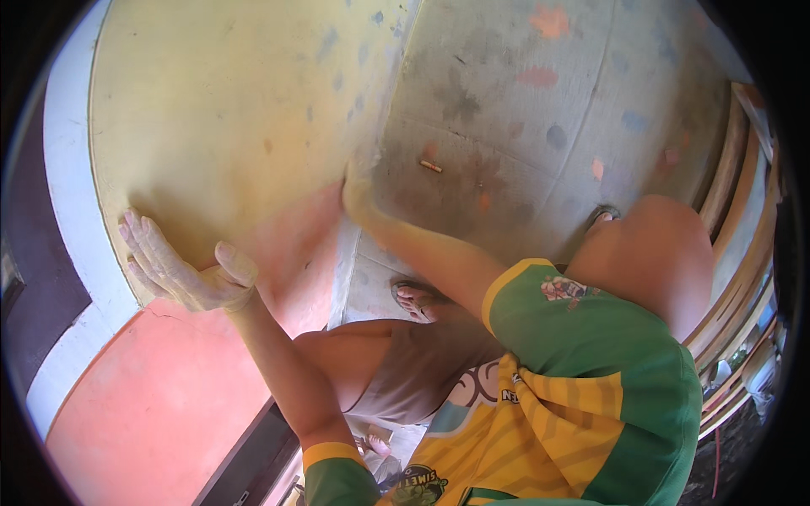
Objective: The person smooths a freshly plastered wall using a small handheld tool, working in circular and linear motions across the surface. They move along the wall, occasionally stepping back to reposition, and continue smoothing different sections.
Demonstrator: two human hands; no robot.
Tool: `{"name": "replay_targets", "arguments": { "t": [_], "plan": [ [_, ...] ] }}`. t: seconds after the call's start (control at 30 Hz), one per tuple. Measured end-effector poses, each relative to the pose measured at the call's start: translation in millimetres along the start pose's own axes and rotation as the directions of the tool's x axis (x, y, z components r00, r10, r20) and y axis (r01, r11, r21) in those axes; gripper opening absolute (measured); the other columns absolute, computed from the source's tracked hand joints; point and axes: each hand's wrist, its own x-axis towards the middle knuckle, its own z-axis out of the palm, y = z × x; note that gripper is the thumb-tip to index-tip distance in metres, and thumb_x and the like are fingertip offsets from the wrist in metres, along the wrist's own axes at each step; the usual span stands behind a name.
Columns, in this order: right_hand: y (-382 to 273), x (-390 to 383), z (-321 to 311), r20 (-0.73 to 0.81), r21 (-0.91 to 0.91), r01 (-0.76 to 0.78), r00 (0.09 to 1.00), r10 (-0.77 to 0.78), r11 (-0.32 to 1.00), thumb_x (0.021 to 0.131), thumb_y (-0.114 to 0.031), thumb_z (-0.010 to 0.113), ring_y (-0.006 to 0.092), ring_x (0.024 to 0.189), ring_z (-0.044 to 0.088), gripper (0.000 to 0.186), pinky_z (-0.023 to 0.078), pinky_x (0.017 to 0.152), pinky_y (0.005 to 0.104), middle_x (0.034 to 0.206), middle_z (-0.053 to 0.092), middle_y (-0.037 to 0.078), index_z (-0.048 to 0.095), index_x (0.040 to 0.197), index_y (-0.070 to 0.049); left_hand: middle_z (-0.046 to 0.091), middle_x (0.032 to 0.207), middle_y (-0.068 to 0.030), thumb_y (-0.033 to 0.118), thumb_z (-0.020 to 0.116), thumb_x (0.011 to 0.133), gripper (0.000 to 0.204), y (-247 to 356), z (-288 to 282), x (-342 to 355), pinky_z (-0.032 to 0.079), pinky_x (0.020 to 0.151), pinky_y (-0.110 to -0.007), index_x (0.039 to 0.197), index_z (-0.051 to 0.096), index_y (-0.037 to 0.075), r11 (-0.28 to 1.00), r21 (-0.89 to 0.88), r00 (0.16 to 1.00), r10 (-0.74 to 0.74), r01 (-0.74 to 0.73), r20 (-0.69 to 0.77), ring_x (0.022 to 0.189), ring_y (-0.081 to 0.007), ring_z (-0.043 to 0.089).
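My left hand (187,271) is coated in pale dust. Its fingers are stretched out and the thumb stands apart, with nothing held. It is at the wall (211,110), near the line where cream-yellow paint meets pink paint (169,379); whether the palm touches the wall, I cannot tell. My right hand (361,184) reaches to the wall's edge, where the yellow and pink come together beside the grey floor. Motion smears it, so its fingers and anything in them cannot be made out.
Grey floor tiles (506,110) carry blotches of coloured paint. A small orange-brown stub (431,166) lies on them. White trim (72,169) borders the wall beside a dark panel (42,253). Curved wooden slats (738,278) stand at the right. My sandalled feet (413,299) are close to the wall.
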Motion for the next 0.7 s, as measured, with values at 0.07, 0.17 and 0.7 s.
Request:
{"name": "replay_targets", "arguments": {
  "t": [0.07,0.17,0.7],
  "plan": [
    [-9.8,35.4,-2.0,-0.08,0.12,-0.065,0.994,0.074,0.991,0.114,-0.025,0.034,0.0389,0.163,0.002,0.06,0.001,0.132,0.0485,0.176,0.011,0.022,0.022,0.166,0.002,0.069,0.134,-0.0268,0.045,0.046,0.104,0.066,0.9,1.5,1.3,0.032,0.123,-0.045,0.136,0.062,-0.011,1.0,0.011,1.0,0.007,-0.008,0.025,0.131,-0.0399,0.065],
    [-79.2,-27.9,29.9,0.028,-0.052,0.125,0.992,-0.124,0.991,0.114,-0.027,0.036,0.038,0.163,0.005,0.063,0.001,0.132,0.0486,0.176,0.013,0.02,0.018,0.167,0.001,0.069,0.134,-0.0268,0.045,0.045,0.104,0.067,-4.9,-7.0,-3.6,0.032,0.123,-0.045,0.136,0.062,-0.011,1.0,-0.004,0.999,0.009,-0.009,0.032,0.131,-0.0401,0.064],
    [-128.6,-44.8,29.6,0.099,-0.162,0.373,0.927,-0.361,0.914,0.111,-0.026,0.039,0.0495,0.159,0.013,0.064,0.007,0.131,0.0552,0.172,0.015,0.032,0.023,0.165,0.005,0.068,0.136,-0.0255,0.05,0.044,0.104,0.071,-7.9,-14.1,-15.2,0.033,0.123,-0.044,0.137,0.062,-0.01,0.998,0.005,0.998,-0.063,0.063,0.027,0.132,-0.0389,0.064]
  ]
}}
